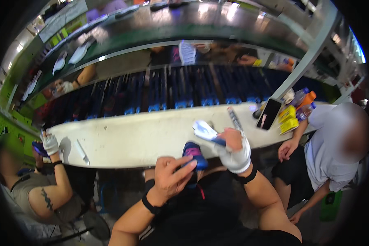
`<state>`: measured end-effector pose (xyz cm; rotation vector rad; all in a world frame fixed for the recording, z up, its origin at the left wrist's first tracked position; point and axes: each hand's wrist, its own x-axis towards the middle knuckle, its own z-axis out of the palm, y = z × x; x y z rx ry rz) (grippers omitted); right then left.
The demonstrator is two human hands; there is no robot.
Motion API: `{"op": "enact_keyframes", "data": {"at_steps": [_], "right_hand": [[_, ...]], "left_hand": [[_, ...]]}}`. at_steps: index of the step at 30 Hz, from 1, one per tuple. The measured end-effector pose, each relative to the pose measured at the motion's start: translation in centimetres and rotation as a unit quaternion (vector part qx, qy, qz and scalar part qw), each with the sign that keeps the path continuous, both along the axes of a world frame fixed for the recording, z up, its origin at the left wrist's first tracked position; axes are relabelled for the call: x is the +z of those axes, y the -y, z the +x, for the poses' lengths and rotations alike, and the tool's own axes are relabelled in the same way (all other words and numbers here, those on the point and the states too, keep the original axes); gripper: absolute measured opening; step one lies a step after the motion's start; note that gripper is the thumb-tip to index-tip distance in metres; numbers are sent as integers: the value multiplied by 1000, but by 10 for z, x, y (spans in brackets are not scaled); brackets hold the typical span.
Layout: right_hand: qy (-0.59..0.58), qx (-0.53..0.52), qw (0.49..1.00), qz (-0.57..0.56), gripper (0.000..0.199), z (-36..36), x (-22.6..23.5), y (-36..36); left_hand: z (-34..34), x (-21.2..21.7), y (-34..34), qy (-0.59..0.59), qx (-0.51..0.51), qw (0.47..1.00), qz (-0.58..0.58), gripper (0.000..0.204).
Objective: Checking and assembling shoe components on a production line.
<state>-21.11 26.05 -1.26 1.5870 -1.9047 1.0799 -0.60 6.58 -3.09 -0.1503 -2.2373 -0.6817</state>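
My bare left hand (174,175) is at the near edge of the white table, its fingers closed on the rear of a dark blue shoe (195,155). The shoe has pink on its upper, and its toe points away from me. To its right, my right hand (234,152) wears a white glove that leaves some fingertips bare. These fingers are closed around a shiny white-and-blue piece (206,131), which juts to the left over the table. Glare blurs that piece, so its exact kind is unclear.
A patterned tube (235,118), a phone (269,114), a yellow pack (288,119) and bottles are at the right. A white stick-like tool (82,151) lies left on the table (123,141). People sit on both sides. Beyond run dark slatted racks (184,86) and a green belt (127,37).
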Motion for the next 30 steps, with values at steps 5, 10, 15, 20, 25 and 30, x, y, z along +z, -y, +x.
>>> {"op": "enact_keyframes", "data": {"at_steps": [5,10,15,20,25,30], "right_hand": [[349,-9,914,-209,31,32,-50,-12],[527,97,810,-239,45,56,-35,-23],[533,151,816,-164,33,94,-38,-2],[449,117,869,-170,36,104,-51,12],[413,122,890,-151,37,99,-54,10],[386,110,907,-127,41,94,-52,9]], "left_hand": [[-8,-3,0,23,8,994,109,49],[-1,-13,-7,36,-13,954,297,20],[14,4,-7,85,-44,941,324,19],[11,3,-9,63,-24,977,202,30],[10,3,-6,66,-17,982,175,35],[6,-2,-5,54,-14,984,167,38]]}}
